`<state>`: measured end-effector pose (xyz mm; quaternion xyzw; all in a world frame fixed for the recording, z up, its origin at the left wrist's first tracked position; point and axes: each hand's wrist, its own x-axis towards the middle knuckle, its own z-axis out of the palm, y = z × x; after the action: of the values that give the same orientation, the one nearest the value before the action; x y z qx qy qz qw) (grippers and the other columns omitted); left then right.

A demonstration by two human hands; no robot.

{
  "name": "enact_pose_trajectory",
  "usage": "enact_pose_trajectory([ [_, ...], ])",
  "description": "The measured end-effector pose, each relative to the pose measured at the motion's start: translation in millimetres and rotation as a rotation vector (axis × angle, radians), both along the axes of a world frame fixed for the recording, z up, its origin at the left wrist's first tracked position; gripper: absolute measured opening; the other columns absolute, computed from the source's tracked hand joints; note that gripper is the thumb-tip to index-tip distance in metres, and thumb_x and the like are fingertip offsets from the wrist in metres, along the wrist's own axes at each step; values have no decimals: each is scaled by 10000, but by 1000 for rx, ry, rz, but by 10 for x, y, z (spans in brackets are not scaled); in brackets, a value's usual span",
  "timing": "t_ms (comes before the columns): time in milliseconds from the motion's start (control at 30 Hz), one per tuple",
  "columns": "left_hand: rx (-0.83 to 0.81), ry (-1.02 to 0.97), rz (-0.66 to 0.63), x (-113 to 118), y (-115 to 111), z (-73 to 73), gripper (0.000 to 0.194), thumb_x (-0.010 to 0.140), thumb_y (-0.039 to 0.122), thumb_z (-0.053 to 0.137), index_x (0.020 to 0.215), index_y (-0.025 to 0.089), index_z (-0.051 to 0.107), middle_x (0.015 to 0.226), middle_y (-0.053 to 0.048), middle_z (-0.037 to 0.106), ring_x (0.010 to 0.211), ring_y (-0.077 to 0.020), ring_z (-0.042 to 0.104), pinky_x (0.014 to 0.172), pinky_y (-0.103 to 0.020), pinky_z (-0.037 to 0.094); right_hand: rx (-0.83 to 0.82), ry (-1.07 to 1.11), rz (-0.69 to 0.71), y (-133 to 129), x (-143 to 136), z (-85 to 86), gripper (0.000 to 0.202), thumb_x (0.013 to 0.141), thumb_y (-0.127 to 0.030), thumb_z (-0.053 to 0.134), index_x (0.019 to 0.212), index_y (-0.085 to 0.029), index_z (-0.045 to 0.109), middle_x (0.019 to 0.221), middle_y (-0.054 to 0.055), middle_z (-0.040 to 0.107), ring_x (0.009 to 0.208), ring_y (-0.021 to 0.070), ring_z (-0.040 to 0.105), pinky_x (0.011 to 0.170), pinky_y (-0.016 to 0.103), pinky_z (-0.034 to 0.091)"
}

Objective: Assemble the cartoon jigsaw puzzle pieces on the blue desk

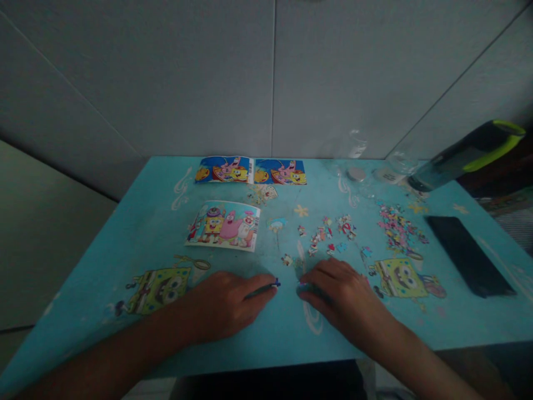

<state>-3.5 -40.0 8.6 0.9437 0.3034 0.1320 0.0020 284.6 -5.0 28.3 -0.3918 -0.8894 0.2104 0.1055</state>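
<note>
Through the head view I have both hands low over the blue tabletop (258, 353), fingertips facing each other with a gap between. My left hand (227, 305) pinches a small dark blue piece (276, 283) between thumb and forefinger. My right hand (341, 294) has its fingers curled together on a purplish piece (302, 284), mostly hidden by the fingertips, so I can't make out its shape. The two pieces are apart, not joined.

As for how far things have come, I judge it early: I see no sizeable assembled patch anywhere. A loose scatter (320, 239) of cut pieces lies just beyond my right hand, thinly spread, with a single piece (287, 259) nearer the gap between the hands. Farther right, a denser heap (400, 228) of pink, yellow and blue pieces looks unsorted. Whether any small ones in the scatter are linked, I can't tell at this size.

The large cartoon card (225, 225) lies flat beyond my left hand, and two smaller blue cards (225, 169) sit side by side near the far edge. A bottle (462, 155) and a dark flat object (468, 255) are over to the right.
</note>
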Motion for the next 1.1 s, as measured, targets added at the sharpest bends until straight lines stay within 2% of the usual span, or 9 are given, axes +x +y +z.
enact_pose_trajectory([
  [233, 3, 38, 7, -5, -20, -13, 362, 968, 145, 496, 1311, 168, 613, 1334, -93, 648, 688, -119, 663, 576, -279, 531, 41, 40, 77, 64, 23, -12, 171, 965, -170, 610, 1058, -251, 729, 1012, 58, 705, 903, 237, 665, 836, 424, 548],
  [467, -7, 59, 12, -11, -44, -50, 392, 952, 121, 497, 1330, 165, 593, 1349, -98, 639, 702, -127, 656, 608, -290, 538, -8, 51, 170, 139, 66, 71, 228, 990, -204, 580, 1171, -257, 708, 1042, 63, 711, 950, 222, 681, 883, 398, 574],
  [567, -14, 60, 18, -8, -56, -59, 394, 942, 101, 505, 1318, 174, 600, 1360, -84, 637, 726, -133, 662, 632, -295, 538, 53, 57, 144, 361, 211, 137, 260, 995, -223, 575, 1223, -248, 698, 1104, 84, 712, 1015, 232, 684, 934, 408, 569],
  [667, 12, 38, 30, -14, -77, -74, 397, 943, 78, 493, 1312, 172, 606, 1343, -76, 650, 758, -142, 667, 655, -297, 533, 134, 54, 41, 805, 465, 156, 278, 997, -259, 574, 1246, -239, 697, 1144, 100, 708, 1043, 231, 684, 954, 407, 564],
  [767, 28, 39, 35, -27, -86, -78, 386, 959, 79, 474, 1308, 167, 613, 1333, -77, 653, 766, -145, 663, 655, -299, 524, 193, 47, -105, 1309, 747, 98, 258, 981, -285, 585, 1189, -221, 723, 1088, 95, 723, 930, 212, 705, 866, 386, 580],
  [867, 41, 35, 25, -45, -85, -82, 397, 962, 61, 427, 1288, 165, 629, 1332, -80, 652, 739, -136, 647, 648, -298, 519, 226, 57, -207, 1639, 925, -21, 236, 961, -292, 598, 1123, -203, 744, 1058, 91, 734, 880, 201, 704, 832, 373, 579],
  [967, 65, 35, 11, -67, -90, -119, 446, 957, 44, 377, 1310, 161, 623, 1347, -82, 647, 772, -144, 650, 664, -296, 524, 217, 72, -204, 1727, 959, -119, 208, 948, -279, 611, 1083, -227, 760, 1034, 76, 741, 885, 202, 707, 845, 380, 574],
  [1100, 61, 50, 16, -80, -103, -166, 464, 958, 50, 379, 1338, 177, 613, 1366, -65, 642, 802, -140, 653, 684, -285, 526, 211, 82, -174, 1622, 921, -129, 166, 940, -245, 621, 1016, -236, 769, 1018, 65, 739, 919, 212, 703, 887, 399, 563],
])
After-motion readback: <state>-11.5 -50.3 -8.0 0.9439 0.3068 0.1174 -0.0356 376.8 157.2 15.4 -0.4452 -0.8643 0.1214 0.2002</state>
